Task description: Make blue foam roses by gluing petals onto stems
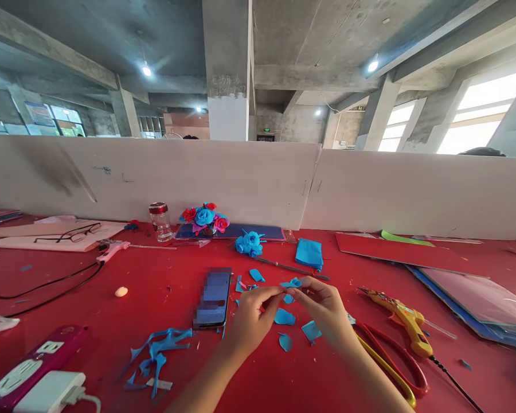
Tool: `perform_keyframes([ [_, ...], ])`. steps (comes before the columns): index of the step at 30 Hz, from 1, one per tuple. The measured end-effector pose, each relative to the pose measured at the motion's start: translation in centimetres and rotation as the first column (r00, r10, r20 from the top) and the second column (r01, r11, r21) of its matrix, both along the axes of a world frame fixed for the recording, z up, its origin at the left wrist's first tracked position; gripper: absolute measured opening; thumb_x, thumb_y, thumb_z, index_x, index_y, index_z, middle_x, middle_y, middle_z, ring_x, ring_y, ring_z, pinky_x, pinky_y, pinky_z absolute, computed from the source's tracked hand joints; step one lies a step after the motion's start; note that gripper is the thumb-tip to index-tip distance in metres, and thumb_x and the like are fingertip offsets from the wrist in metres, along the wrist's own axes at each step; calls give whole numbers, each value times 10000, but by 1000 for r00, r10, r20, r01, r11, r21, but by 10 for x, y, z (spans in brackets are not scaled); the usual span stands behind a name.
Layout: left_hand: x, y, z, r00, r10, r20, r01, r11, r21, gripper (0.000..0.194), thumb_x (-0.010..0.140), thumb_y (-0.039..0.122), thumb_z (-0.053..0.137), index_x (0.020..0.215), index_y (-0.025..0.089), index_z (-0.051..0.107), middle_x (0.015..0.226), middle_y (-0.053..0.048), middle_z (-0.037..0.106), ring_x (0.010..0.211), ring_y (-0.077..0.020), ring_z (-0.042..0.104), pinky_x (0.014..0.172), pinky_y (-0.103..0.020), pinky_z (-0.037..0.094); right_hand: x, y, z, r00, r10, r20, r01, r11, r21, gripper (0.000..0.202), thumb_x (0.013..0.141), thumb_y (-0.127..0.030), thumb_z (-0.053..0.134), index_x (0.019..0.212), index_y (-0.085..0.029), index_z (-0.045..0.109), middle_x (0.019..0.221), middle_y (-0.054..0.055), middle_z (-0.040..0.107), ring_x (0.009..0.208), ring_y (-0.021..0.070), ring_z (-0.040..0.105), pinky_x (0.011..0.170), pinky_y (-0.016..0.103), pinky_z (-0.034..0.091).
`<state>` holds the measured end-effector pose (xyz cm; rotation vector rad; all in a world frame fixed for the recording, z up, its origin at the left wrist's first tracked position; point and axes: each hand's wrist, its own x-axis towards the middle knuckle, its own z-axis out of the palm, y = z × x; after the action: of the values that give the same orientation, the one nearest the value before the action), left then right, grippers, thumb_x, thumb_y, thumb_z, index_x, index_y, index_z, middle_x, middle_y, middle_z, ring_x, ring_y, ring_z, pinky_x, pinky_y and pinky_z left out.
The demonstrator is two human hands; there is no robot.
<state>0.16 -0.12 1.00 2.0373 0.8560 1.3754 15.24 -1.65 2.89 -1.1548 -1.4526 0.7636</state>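
Note:
Between my fingertips is a small blue petal piece (291,283), curled at one end. My left hand (258,312) pinches its left side, and my right hand (324,301) pinches its right side. Both hands hover over the red table. Below and around them lie several loose blue petals (285,316). Just beyond is a bunch of blue paper-like flowers (249,244) on a dark stem (284,265). A folded stack of blue sheet material (309,253) sits behind my right hand. Blue cut scraps (157,353) are heaped to the left of my left forearm.
A phone (214,298) lies left of my hands. To the right are red-and-yellow-handled scissors (391,361) and a yellow glue gun (402,318). A flower arrangement (205,219) and glass jar (160,222) stand near the white partition (223,178). A power strip (30,367) occupies the front left.

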Motion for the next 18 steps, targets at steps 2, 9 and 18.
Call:
perform_keyframes([
  [2, 1, 0, -1, 1000, -3, -5, 3, 1000, 9, 217, 851, 261, 477, 903, 188, 675, 753, -42, 688, 679, -138, 616, 582, -203, 447, 0, 0, 1, 1000, 0, -6, 0, 1000, 3, 273, 706, -428, 621, 637, -165, 597, 591, -4, 544, 577, 121, 470, 542, 245, 386],
  [9, 0, 1, -4, 999, 20, -39, -18, 999, 47, 233, 849, 268, 476, 895, 191, 691, 540, -1, 623, 469, -102, 534, 469, -191, 397, -4, -4, 3, 997, -42, 58, 39, 998, 49, 260, 725, -407, 597, 609, -175, 581, 569, -13, 508, 557, 119, 436, 526, 243, 364],
  [18, -1, 0, -2, 1000, 22, 5, -22, 999, 34, 237, 844, 271, 485, 863, 174, 701, 533, 5, 598, 453, -86, 497, 450, -183, 351, -4, -7, 4, 997, -17, 73, 9, 993, 114, 180, 733, -363, 596, 719, -187, 630, 692, 26, 577, 660, 160, 505, 604, 267, 413],
])
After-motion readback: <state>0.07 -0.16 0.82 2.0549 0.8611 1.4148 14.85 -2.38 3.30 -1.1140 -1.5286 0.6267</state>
